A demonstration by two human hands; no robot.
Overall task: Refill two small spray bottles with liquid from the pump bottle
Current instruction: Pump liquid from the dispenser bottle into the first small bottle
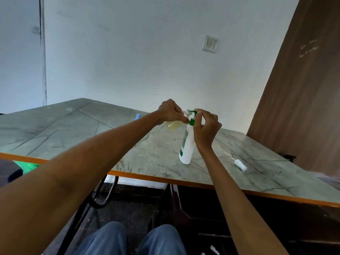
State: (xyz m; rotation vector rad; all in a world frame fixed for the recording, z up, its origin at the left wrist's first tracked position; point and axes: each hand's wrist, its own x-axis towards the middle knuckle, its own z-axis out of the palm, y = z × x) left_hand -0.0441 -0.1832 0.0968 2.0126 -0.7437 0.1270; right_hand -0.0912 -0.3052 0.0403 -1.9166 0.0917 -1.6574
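A white pump bottle [187,148] with a green pump head [192,117] stands on the marble-patterned table [77,129]. My left hand [170,112] grips a small clear spray bottle [172,125] holding yellowish liquid, tilted with its open neck up against the green spout. My right hand [206,128] curls over the pump head, fingers on its top. A white spray cap with its dip tube [239,163] lies on the table to the right of the pump bottle.
A small blue-topped object [138,116] stands at the back of the table, mostly hidden behind my left forearm. The table has an orange front edge [165,178]. A brown wooden panel [303,107] rises at the right. My knees are below the table.
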